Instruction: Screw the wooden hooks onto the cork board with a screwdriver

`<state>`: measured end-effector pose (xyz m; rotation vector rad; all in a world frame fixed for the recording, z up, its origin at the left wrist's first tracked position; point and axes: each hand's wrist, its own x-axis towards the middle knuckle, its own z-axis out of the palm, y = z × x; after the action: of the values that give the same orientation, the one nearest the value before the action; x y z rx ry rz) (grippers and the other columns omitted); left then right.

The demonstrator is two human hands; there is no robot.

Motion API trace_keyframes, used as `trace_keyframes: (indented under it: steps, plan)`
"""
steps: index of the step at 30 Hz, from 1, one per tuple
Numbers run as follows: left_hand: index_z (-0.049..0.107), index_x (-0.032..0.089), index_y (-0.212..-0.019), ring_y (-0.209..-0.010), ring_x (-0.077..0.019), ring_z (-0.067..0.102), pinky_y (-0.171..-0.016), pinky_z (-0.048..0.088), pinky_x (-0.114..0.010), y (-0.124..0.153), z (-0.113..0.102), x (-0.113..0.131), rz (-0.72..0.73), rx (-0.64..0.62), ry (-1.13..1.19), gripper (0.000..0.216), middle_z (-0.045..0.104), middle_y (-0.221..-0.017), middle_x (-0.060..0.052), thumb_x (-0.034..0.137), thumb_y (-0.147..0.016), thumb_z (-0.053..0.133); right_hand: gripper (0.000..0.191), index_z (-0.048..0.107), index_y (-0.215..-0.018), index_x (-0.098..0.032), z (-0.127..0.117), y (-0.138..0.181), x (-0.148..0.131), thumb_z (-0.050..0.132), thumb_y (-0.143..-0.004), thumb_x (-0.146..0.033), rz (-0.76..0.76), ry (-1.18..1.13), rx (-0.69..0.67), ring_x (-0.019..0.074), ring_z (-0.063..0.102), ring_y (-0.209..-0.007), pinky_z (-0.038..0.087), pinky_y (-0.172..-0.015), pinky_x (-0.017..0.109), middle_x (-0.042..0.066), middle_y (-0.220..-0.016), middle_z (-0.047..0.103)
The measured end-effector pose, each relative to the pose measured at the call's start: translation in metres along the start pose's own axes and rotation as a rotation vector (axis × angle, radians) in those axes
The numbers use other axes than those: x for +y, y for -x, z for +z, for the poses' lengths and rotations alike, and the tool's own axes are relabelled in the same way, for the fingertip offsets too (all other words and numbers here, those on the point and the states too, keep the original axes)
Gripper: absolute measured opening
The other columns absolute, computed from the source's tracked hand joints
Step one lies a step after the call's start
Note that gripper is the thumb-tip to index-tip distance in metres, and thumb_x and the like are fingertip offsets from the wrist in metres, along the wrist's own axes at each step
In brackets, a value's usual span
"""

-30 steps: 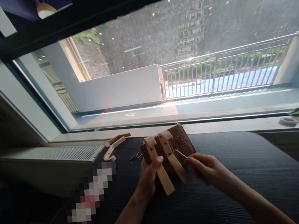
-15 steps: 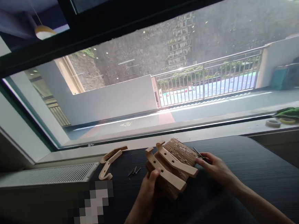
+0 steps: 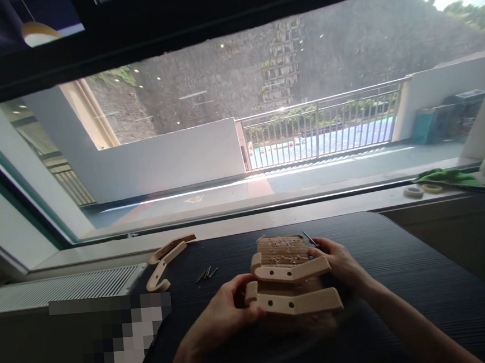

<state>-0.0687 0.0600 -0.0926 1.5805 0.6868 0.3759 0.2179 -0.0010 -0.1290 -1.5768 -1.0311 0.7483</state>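
Note:
A brown wooden board [image 3: 278,250] with two pale wooden hooks [image 3: 295,286] fixed across it lies on the dark ribbed table [image 3: 422,279]. My left hand [image 3: 225,316] grips the board's left side, thumb against the nearer hook's curved end. My right hand [image 3: 341,263] holds the board's right edge. A thin metal tool [image 3: 308,239] sticks out from between its fingers.
Two loose wooden hooks [image 3: 164,257] lie at the table's far left, with a few small screws [image 3: 205,273] beside them. A vent grille [image 3: 61,285] runs along the left. Tape rolls [image 3: 422,190] and a green cloth [image 3: 450,176] sit on the window sill.
The board has been turned from tilted up in both hands to lying flat with the hooks running sideways. My right hand moved from in front of the board to its right edge.

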Motion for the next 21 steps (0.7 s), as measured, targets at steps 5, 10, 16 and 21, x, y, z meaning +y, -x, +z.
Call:
trace_keyframes:
  steps: [5,10,16,21]
  plan:
    - [0.054,0.02,-0.122,-0.089,-0.0189,0.058,-0.078,0.044,-0.029,0.003,-0.004,0.001,0.012,-0.039,-0.093,0.05,0.063,-0.098,-0.005,0.024,-0.074,0.066,0.034,0.065,-0.093,-0.014,-0.001,0.002,-0.001,0.063,-0.072,-0.041,0.031,-0.068,-0.054,0.0193,0.062,-0.072,0.047,-0.061,0.027,0.005,-0.079,0.068]
    - [0.045,0.021,-0.128,-0.084,-0.0165,0.056,-0.077,0.044,-0.029,-0.015,0.001,-0.014,0.137,0.206,-0.105,0.055,0.059,-0.091,-0.003,0.03,-0.077,0.063,0.038,0.064,-0.091,-0.016,0.003,0.006,-0.012,0.06,-0.075,-0.05,0.064,-0.161,-0.104,0.0129,0.056,-0.063,0.042,-0.053,0.023,0.002,-0.074,0.063]
    - [0.051,0.019,-0.123,-0.08,-0.0154,0.055,-0.074,0.044,-0.028,-0.017,0.01,-0.015,0.13,0.182,-0.09,0.049,0.059,-0.085,-0.002,0.032,-0.077,0.064,0.051,0.062,-0.098,-0.016,-0.015,0.01,-0.024,0.048,-0.08,-0.062,0.112,-0.333,-0.146,0.003,0.029,-0.042,0.02,-0.039,0.018,-0.005,-0.062,0.042]
    - [0.053,0.017,-0.123,-0.072,-0.0138,0.053,-0.064,0.042,-0.024,-0.017,0.014,-0.013,0.116,0.133,-0.101,0.053,0.059,-0.08,-0.001,0.04,-0.076,0.064,0.048,0.06,-0.107,-0.016,-0.038,0.019,-0.038,0.06,-0.077,-0.053,0.113,-0.14,-0.534,0.0036,0.023,-0.046,0.012,-0.042,0.02,-0.008,-0.057,0.034]
